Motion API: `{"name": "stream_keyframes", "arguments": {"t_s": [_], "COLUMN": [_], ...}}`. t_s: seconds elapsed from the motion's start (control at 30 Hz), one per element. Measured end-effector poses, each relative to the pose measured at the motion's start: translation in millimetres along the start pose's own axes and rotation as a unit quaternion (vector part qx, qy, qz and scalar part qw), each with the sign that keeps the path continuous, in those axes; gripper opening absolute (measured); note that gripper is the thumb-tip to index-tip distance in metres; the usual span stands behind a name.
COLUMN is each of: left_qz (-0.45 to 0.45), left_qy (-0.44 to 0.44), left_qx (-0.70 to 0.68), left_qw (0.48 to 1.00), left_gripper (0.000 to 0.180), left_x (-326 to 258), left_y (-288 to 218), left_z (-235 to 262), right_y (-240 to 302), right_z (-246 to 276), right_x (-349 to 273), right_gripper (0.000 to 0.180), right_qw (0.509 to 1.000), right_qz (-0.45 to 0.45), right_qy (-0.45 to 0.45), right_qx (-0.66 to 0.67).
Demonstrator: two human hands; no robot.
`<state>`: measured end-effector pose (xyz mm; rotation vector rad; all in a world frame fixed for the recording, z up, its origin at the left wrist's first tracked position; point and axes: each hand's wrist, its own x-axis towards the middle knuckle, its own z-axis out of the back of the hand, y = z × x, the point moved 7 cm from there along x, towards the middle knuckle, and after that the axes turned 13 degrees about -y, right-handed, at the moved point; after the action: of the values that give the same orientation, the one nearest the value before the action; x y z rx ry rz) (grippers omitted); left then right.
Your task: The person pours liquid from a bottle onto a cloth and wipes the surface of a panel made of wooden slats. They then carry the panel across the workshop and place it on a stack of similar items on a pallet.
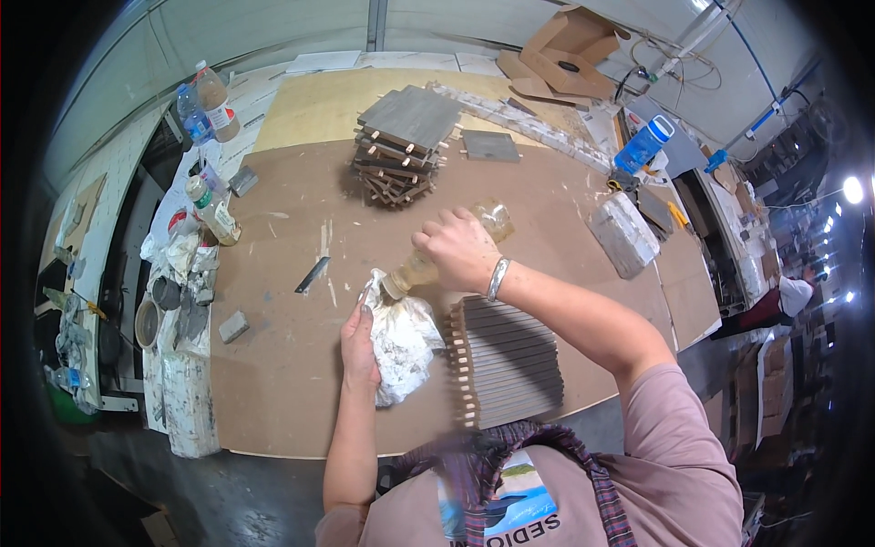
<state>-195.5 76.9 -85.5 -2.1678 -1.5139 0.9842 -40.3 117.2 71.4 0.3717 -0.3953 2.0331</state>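
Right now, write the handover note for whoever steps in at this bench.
Right hand: gripping a clear plastic bottle tipped over, its neck down against the crumpled white rag.
Left hand: holding that rag on the brown board, fingers on its left side.
Beside the rag, on its right: a row of grey tiles set on edge with wooden spacers. Further back: a stack of grey slabs with spacers, and one loose grey tile.
Done: bottle tipped to the rag.
Left: cannot tell how wet the rag is; the tile row is untouched by either hand.
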Motion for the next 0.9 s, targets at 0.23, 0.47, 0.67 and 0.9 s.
{"name": "stream_keyframes", "arguments": {"t_s": [0.23,0.47,0.67,0.9], "left_qz": [0.003,-0.023,-0.086,-0.098], "left_qy": [-0.005,-0.017,-0.030,-0.042], "left_qx": [0.006,-0.012,-0.006,0.036], "left_qw": [1.000,1.000,0.996,0.994], "left_gripper": [0.041,0.041,0.047,0.044], "left_x": [-5,-11,-31,-50], "left_y": [-6,-21,-62,-62], "left_z": [0,10,19,16], "right_y": [-7,-7,-5,3], "right_z": [-15,-41,-83,-162], "right_x": [-1,8,29,27], "right_gripper": [0.025,0.024,0.050,0.088], "right_qw": [1.000,0.992,0.864,0.712], "right_qz": [-0.021,-0.079,-0.235,-0.293], "right_qy": [0.012,0.023,-0.082,-0.071], "right_qx": [0.005,0.096,0.438,0.635]}}
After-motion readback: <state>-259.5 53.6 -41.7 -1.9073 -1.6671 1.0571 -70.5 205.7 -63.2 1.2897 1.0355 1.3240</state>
